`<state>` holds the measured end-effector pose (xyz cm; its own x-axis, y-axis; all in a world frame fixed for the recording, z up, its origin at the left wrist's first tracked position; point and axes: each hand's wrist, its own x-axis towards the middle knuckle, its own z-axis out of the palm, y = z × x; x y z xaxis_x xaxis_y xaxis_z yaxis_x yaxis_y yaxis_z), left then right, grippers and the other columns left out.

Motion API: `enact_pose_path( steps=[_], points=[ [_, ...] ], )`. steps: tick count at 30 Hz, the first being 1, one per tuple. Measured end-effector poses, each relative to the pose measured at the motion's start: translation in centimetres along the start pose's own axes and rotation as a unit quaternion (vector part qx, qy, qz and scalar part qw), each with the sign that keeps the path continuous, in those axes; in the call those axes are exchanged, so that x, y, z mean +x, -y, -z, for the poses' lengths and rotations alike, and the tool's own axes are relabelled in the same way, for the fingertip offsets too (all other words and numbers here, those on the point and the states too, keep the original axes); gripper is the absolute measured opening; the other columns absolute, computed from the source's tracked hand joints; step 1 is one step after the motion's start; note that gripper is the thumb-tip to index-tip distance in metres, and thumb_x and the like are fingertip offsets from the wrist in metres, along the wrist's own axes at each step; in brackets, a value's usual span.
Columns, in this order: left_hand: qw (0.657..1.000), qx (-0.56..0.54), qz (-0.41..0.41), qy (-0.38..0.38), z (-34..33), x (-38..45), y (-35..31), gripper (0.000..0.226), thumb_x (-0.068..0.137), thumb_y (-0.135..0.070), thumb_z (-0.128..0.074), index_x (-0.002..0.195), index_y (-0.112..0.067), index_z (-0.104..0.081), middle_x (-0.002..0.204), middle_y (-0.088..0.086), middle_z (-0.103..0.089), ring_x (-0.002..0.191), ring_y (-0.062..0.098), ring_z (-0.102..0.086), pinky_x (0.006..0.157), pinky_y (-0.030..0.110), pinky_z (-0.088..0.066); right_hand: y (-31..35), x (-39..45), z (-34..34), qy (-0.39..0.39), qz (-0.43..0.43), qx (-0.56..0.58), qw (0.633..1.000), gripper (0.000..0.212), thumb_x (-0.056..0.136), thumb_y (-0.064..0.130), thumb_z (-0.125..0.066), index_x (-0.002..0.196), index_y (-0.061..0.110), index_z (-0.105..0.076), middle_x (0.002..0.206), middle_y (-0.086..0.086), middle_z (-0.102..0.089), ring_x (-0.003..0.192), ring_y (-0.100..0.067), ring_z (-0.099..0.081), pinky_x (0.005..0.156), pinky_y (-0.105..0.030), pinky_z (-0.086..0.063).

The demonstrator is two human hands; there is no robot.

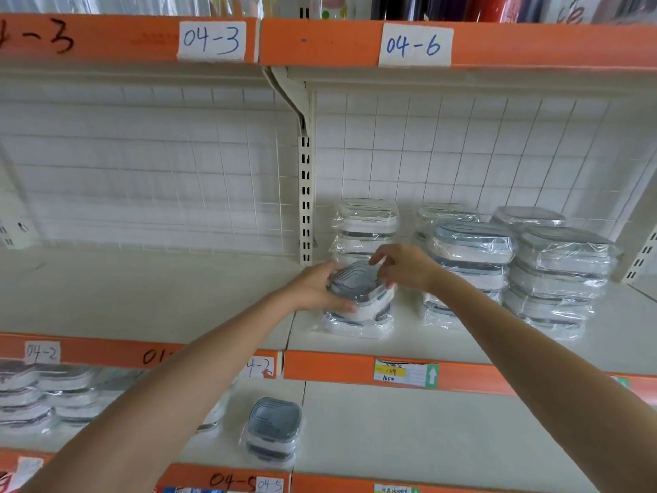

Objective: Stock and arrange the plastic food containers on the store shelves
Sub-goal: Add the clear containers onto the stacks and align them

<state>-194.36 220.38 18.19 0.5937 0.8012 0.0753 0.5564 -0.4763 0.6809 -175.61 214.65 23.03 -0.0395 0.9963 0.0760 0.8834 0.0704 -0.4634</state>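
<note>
A plastic-wrapped set of grey-lidded food containers (359, 284) sits on top of another wrapped pack (355, 327) near the front of the middle shelf (355, 345). My left hand (316, 290) grips its left side and my right hand (405, 265) holds its far right edge. Behind it rises a taller stack of wrapped containers (368, 222). To the right stand several more stacks (469, 250) (561, 275). A single wrapped pack (273, 430) rests on the lower shelf.
The middle shelf's left bay (142, 290) is bare white surface, backed by a wire grid. More wrapped containers (46, 396) lie on the lower shelf at left. Orange shelf edges carry paper labels (414, 44). A slotted upright post (305, 197) divides the bays.
</note>
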Motion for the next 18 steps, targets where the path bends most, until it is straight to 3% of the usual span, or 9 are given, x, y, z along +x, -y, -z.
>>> enact_pose_path(
  steps=[2, 5, 7, 9, 12, 15, 18],
  points=[
    [1.000, -0.024, 0.009, 0.017, 0.9, 0.0, 0.2, 0.067, 0.074, -0.019, -0.080, 0.133, -0.019, -0.050, 0.124, -0.003, -0.058, 0.113, 0.011, -0.054, 0.098, 0.025, -0.041, -0.2, 0.3, 0.6, -0.005, 0.036, -0.074, 0.997, 0.042, 0.082, 0.004, -0.055, 0.122, 0.016, -0.059, 0.115, -0.007, -0.063, 0.111, -0.021, -0.056, 0.095, -0.027, -0.038],
    [0.999, -0.030, -0.008, -0.008, 2.0, 0.0, 0.3, 0.030, 0.086, 0.000, -0.064, 0.112, -0.014, -0.064, 0.116, 0.000, -0.064, 0.114, 0.016, -0.058, 0.103, 0.033, -0.043, -0.6, 0.5, -0.3, 0.105, 0.052, -0.139, 0.983, 0.074, 0.079, 0.012, -0.062, 0.143, 0.035, -0.033, 0.151, -0.003, -0.025, 0.139, -0.026, -0.019, 0.112, -0.043, -0.016],
    [0.999, 0.011, -0.002, -0.039, 2.1, 0.1, 0.3, 0.031, 0.088, 0.005, -0.056, 0.112, -0.013, -0.063, 0.118, 0.003, -0.063, 0.115, 0.018, -0.057, 0.101, 0.029, -0.042, -1.2, 0.8, -1.3, 0.152, 0.029, -0.174, 0.973, 0.084, 0.079, 0.020, -0.063, 0.146, 0.044, -0.018, 0.158, -0.001, -0.007, 0.142, -0.033, -0.008, 0.112, -0.053, -0.014],
    [0.998, 0.031, 0.021, -0.054, 2.0, 0.0, 0.1, 0.040, 0.088, 0.007, -0.049, 0.121, -0.012, -0.058, 0.125, 0.006, -0.059, 0.118, 0.017, -0.053, 0.094, 0.020, -0.039, -1.8, 1.3, -2.0, 0.119, 0.025, -0.225, 0.967, 0.081, 0.080, 0.039, -0.064, 0.145, 0.046, -0.017, 0.155, -0.004, -0.018, 0.140, -0.035, -0.014, 0.111, -0.055, -0.017],
    [0.997, 0.028, 0.051, -0.046, 1.6, -0.1, -0.4, 0.051, 0.086, 0.004, -0.047, 0.134, -0.011, -0.045, 0.136, 0.009, -0.048, 0.126, 0.018, -0.045, 0.093, 0.020, -0.033, -2.1, 1.7, -2.2, 0.068, 0.019, -0.240, 0.968, 0.077, 0.076, 0.071, -0.053, 0.142, 0.038, -0.030, 0.127, -0.011, -0.051, 0.130, -0.030, -0.030, 0.107, -0.045, -0.029],
    [0.994, 0.021, 0.105, -0.014, 1.1, -0.4, -0.7, 0.066, 0.083, 0.003, -0.052, 0.143, -0.014, -0.031, 0.138, 0.011, -0.042, 0.124, 0.022, -0.043, 0.097, 0.029, -0.040, -1.9, 1.9, -2.6, 0.029, -0.013, -0.235, 0.972, 0.076, 0.072, 0.078, -0.050, 0.137, 0.039, -0.039, 0.124, -0.010, -0.049, 0.128, -0.033, -0.028, 0.101, -0.046, -0.034],
    [0.989, -0.043, 0.143, 0.007, 0.8, -0.9, -0.5, 0.072, 0.081, 0.003, -0.055, 0.144, -0.017, -0.027, 0.124, 0.013, -0.051, 0.112, 0.025, -0.055, 0.096, 0.041, -0.050, -1.7, 1.9, -2.7, 0.051, -0.010, -0.199, 0.979, 0.078, 0.070, 0.073, -0.059, 0.136, 0.038, -0.038, 0.133, -0.010, -0.037, 0.130, -0.036, -0.029, 0.104, -0.050, -0.033]
  ],
)
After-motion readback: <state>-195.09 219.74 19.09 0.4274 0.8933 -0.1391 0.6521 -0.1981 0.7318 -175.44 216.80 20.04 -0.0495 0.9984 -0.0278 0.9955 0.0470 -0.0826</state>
